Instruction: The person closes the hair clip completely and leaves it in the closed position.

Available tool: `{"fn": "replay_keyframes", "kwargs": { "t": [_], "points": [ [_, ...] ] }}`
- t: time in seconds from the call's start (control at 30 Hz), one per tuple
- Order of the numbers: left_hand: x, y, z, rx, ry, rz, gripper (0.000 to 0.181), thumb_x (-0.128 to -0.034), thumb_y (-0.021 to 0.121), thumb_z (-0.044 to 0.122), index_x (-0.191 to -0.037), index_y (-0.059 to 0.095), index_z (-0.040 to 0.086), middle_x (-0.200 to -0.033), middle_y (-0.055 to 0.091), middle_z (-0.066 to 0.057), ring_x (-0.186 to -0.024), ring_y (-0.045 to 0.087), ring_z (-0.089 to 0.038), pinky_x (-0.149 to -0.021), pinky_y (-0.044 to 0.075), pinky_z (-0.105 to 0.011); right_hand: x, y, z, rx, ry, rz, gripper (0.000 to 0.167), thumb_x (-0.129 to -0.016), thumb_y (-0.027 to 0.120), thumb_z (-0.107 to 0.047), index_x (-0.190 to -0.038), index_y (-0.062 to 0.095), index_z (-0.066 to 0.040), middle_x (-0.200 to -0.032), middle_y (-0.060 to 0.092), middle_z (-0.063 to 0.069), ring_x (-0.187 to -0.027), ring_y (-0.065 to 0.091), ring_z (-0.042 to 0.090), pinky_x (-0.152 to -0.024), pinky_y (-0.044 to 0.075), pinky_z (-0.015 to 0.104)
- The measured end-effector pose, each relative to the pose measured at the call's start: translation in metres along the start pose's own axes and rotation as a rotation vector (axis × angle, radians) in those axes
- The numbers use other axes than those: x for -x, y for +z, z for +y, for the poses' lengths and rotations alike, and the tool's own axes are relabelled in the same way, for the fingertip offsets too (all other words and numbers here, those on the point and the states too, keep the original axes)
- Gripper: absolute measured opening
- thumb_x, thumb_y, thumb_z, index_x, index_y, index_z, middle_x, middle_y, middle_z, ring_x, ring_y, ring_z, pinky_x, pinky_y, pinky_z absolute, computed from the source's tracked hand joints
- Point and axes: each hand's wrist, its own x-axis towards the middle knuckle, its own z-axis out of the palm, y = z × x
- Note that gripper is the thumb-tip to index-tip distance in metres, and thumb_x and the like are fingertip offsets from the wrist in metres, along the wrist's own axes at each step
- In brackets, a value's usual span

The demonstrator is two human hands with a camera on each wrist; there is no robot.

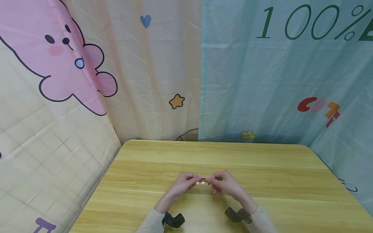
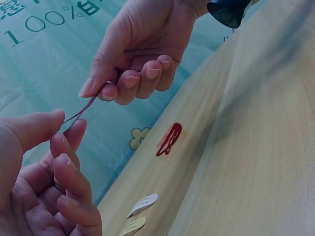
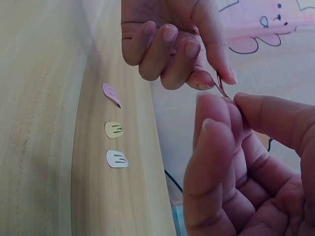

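A thin dark-red snap hair clip (image 1: pixel 203 180) is held between both hands above the table. My left hand (image 1: pixel 184 183) pinches one end between thumb and index finger. The other end is pinched the same way by my right hand (image 1: pixel 222 183). Seen edge-on in the right wrist view, the clip (image 3: pixel 221 86) shows its thin strips slightly apart near the left fingertips. Below the hands lie a white hair clip (image 3: pixel 117 159), a yellow one (image 3: pixel 113 130) and a pink one (image 3: pixel 111 93). A red hair clip (image 2: pixel 169 140) lies farther to the right.
The wooden table (image 1: pixel 145 161) has rounded far corners. Printed curtains hang behind and beside it, one cream (image 1: pixel 163 64) with a pink bear, one blue-green (image 1: pixel 247 81) with lettering. Each wrist wears a dark device, on the left (image 1: pixel 174 220) and on the right (image 1: pixel 237 215).
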Motion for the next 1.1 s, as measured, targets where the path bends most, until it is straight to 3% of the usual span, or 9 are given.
{"fn": "replay_keyframes", "kwargs": {
  "t": [0.27,0.4,0.77,1.1],
  "points": [
    [0.0,-0.001,-0.002,0.014,0.039,-0.021,0.03,-0.0929,0.063,0.027,-0.091,0.069,-0.003,-0.066,0.05,0.003,-0.055,0.041,-0.008,-0.049,0.032,-0.02,0.006,0.001,-0.013,-0.015,-0.01,-0.03,0.021,-0.095,0.059,-0.013,-0.082,0.063,0.004,-0.063,0.056,0.005,-0.054,0.057,0.016,-0.054,0.052,0.035],
    [0.0,-0.001,-0.003,0.026,0.046,-0.035,0.03,-0.0932,0.062,0.025,-0.091,0.068,-0.004,-0.065,0.05,0.004,-0.056,0.041,-0.008,-0.049,0.031,-0.02,0.004,0.0,-0.009,-0.033,-0.011,-0.045,0.021,-0.095,0.059,-0.013,-0.082,0.063,0.002,-0.064,0.056,0.004,-0.054,0.057,0.015,-0.054,0.051,0.034],
    [0.001,-0.003,-0.002,0.065,0.056,-0.069,0.029,-0.0935,0.062,0.022,-0.092,0.065,-0.007,-0.066,0.05,0.004,-0.057,0.041,-0.008,-0.051,0.031,-0.02,-0.001,-0.002,0.002,-0.106,-0.04,-0.089,0.032,-0.095,0.059,-0.015,-0.092,0.054,0.017,-0.065,0.056,0.005,-0.055,0.056,0.015,-0.051,0.047,0.026],
    [0.002,-0.003,0.001,0.079,0.06,-0.084,0.029,-0.0942,0.061,0.02,-0.092,0.063,-0.009,-0.066,0.048,0.003,-0.058,0.04,-0.008,-0.052,0.03,-0.022,-0.002,-0.003,0.002,-0.155,-0.065,-0.114,0.033,-0.096,0.057,-0.014,-0.09,0.052,0.018,-0.065,0.055,0.005,-0.054,0.054,0.013,-0.051,0.045,0.024]
  ]
}}
